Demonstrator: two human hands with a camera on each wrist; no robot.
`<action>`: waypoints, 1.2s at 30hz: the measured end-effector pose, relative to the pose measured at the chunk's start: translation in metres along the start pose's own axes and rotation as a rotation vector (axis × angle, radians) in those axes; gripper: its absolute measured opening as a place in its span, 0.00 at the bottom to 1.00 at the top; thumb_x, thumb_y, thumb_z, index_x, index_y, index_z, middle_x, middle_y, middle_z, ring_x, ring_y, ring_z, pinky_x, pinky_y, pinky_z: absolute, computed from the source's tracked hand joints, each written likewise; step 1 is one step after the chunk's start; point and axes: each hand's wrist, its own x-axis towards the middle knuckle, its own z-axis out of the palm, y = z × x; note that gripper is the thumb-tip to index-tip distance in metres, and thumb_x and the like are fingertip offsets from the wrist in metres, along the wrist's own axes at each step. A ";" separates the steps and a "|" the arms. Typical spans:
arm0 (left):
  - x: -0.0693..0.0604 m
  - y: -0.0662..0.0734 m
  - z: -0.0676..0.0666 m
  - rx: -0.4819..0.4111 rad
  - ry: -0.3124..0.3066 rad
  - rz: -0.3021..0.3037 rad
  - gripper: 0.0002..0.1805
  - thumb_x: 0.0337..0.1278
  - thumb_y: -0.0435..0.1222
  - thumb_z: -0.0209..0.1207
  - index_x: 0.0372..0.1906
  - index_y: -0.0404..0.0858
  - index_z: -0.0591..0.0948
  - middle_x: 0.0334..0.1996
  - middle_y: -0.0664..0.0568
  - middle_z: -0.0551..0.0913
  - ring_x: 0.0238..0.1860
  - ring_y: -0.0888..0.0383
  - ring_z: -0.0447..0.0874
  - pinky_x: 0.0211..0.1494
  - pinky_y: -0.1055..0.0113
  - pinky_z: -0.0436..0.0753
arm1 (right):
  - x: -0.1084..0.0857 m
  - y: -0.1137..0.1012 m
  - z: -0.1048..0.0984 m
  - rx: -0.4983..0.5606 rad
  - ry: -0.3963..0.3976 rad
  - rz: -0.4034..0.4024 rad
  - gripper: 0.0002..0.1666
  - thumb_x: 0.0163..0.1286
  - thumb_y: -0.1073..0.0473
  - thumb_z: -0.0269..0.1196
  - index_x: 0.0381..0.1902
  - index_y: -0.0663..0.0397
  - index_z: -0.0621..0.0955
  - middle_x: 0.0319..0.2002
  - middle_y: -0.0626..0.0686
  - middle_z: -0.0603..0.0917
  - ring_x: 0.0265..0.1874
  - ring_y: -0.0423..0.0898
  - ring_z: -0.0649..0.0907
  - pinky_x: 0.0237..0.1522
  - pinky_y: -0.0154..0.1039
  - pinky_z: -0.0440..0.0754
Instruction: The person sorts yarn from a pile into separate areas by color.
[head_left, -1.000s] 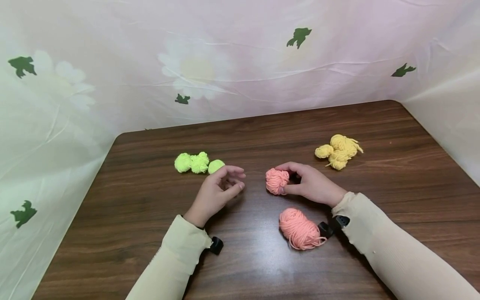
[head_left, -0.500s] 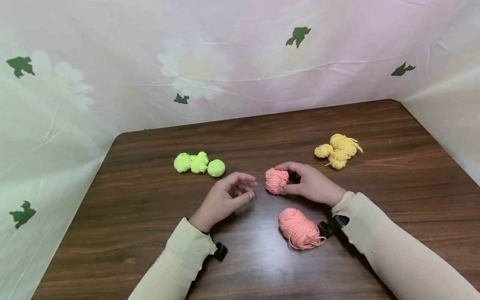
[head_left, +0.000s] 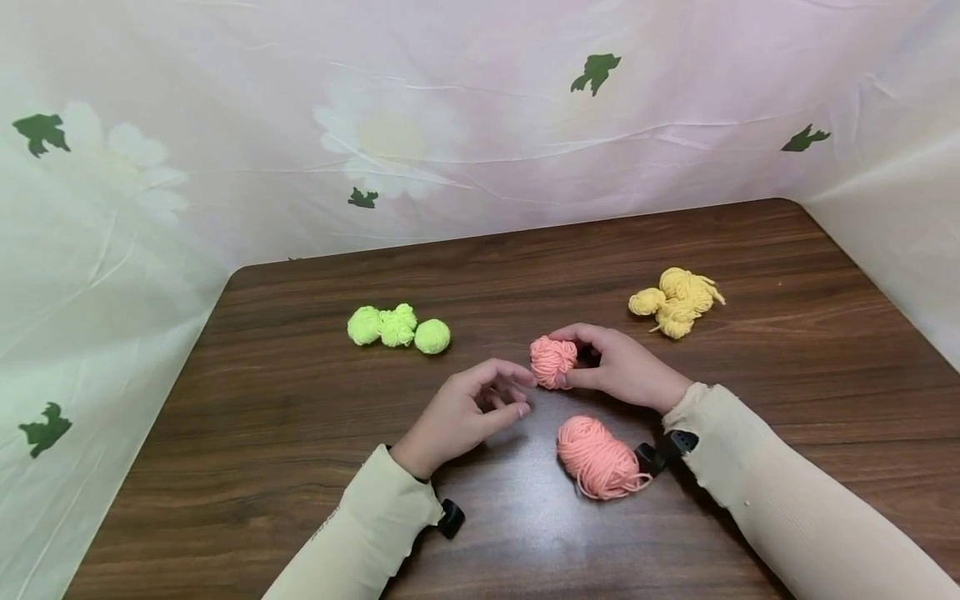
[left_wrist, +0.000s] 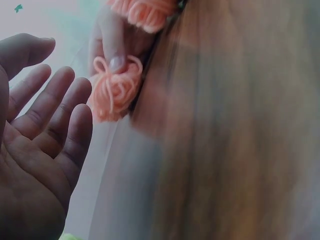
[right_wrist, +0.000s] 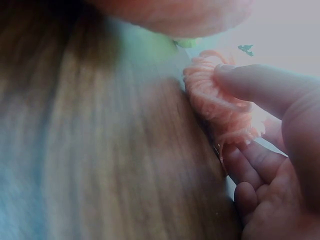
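Observation:
My right hand (head_left: 626,367) holds a small coral-pink yarn ball (head_left: 552,363) on the table, thumb on its near side and fingers on its far side. In the right wrist view the thumb presses on the wound strands of this yarn ball (right_wrist: 217,97). My left hand (head_left: 465,412) is just left of that ball, its fingers loosely bent and its palm holding nothing; the left wrist view shows the palm and spread fingers (left_wrist: 55,112). Whether the left fingertips touch the ball I cannot tell. A larger coral-pink yarn skein (head_left: 597,458) lies nearer, beside the right wrist.
Three lime-green yarn balls (head_left: 397,325) lie in a row at the back left of the brown wooden table (head_left: 300,467). A cluster of yellow yarn balls (head_left: 678,302) sits at the back right. A flowered curtain (head_left: 480,108) hangs behind and at the sides.
My left hand has moved rightward and slightly nearer, away from the green balls and up to the small pink ball. The right hand stays in place, holding that ball.

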 end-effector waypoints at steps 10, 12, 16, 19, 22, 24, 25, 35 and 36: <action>-0.003 0.004 0.014 -0.051 -0.061 -0.010 0.17 0.61 0.30 0.67 0.55 0.38 0.82 0.42 0.44 0.86 0.38 0.61 0.83 0.36 0.66 0.83 | 0.001 0.000 0.001 0.010 0.007 -0.012 0.31 0.61 0.55 0.74 0.62 0.45 0.79 0.50 0.46 0.84 0.48 0.45 0.81 0.52 0.47 0.77; -0.003 0.005 0.018 -0.053 -0.081 0.000 0.18 0.61 0.30 0.67 0.56 0.37 0.81 0.45 0.43 0.85 0.38 0.58 0.83 0.37 0.67 0.83 | 0.001 -0.001 0.001 0.011 0.007 -0.014 0.31 0.61 0.55 0.74 0.62 0.45 0.79 0.49 0.46 0.85 0.48 0.45 0.81 0.53 0.48 0.77; -0.003 0.007 0.025 -0.045 -0.122 0.026 0.21 0.60 0.31 0.68 0.58 0.35 0.80 0.52 0.42 0.83 0.43 0.52 0.83 0.39 0.67 0.84 | 0.001 -0.001 0.001 0.010 0.007 -0.014 0.31 0.62 0.55 0.74 0.62 0.45 0.79 0.50 0.46 0.84 0.50 0.45 0.81 0.54 0.48 0.76; -0.002 0.008 0.029 -0.045 -0.148 0.039 0.22 0.59 0.30 0.68 0.59 0.33 0.79 0.57 0.43 0.82 0.47 0.48 0.82 0.42 0.68 0.84 | 0.000 -0.001 0.001 0.016 0.005 -0.009 0.30 0.62 0.55 0.74 0.62 0.45 0.79 0.51 0.46 0.84 0.50 0.45 0.80 0.54 0.48 0.76; -0.002 0.009 0.032 -0.044 -0.176 0.036 0.24 0.59 0.30 0.68 0.61 0.33 0.78 0.59 0.45 0.80 0.51 0.47 0.80 0.44 0.68 0.84 | 0.000 -0.001 0.000 0.021 0.002 -0.007 0.30 0.62 0.55 0.74 0.62 0.44 0.79 0.51 0.46 0.84 0.50 0.45 0.80 0.53 0.47 0.76; -0.002 0.009 0.034 -0.033 -0.190 0.029 0.25 0.60 0.31 0.68 0.62 0.34 0.78 0.61 0.48 0.80 0.52 0.51 0.79 0.45 0.69 0.84 | 0.001 -0.001 0.000 0.019 0.003 -0.011 0.30 0.62 0.56 0.74 0.62 0.44 0.79 0.51 0.45 0.84 0.50 0.44 0.80 0.54 0.47 0.76; -0.002 0.009 0.036 -0.026 -0.195 0.026 0.26 0.59 0.32 0.68 0.62 0.35 0.78 0.61 0.50 0.79 0.52 0.54 0.79 0.46 0.69 0.83 | 0.001 -0.001 0.000 0.018 0.005 -0.013 0.30 0.62 0.56 0.74 0.62 0.44 0.79 0.51 0.46 0.84 0.50 0.45 0.80 0.54 0.47 0.76; -0.002 0.007 0.044 0.030 -0.207 0.005 0.25 0.58 0.34 0.69 0.62 0.42 0.79 0.56 0.56 0.81 0.45 0.64 0.77 0.44 0.71 0.81 | 0.001 0.001 0.001 0.013 0.019 -0.026 0.30 0.61 0.57 0.74 0.61 0.46 0.79 0.54 0.47 0.84 0.54 0.45 0.80 0.57 0.49 0.75; -0.002 0.007 0.044 0.035 -0.208 0.004 0.25 0.58 0.35 0.69 0.61 0.43 0.79 0.55 0.56 0.82 0.44 0.63 0.77 0.44 0.72 0.81 | 0.001 0.001 0.001 0.014 0.019 -0.025 0.30 0.61 0.56 0.75 0.61 0.46 0.80 0.54 0.47 0.84 0.54 0.45 0.80 0.57 0.49 0.75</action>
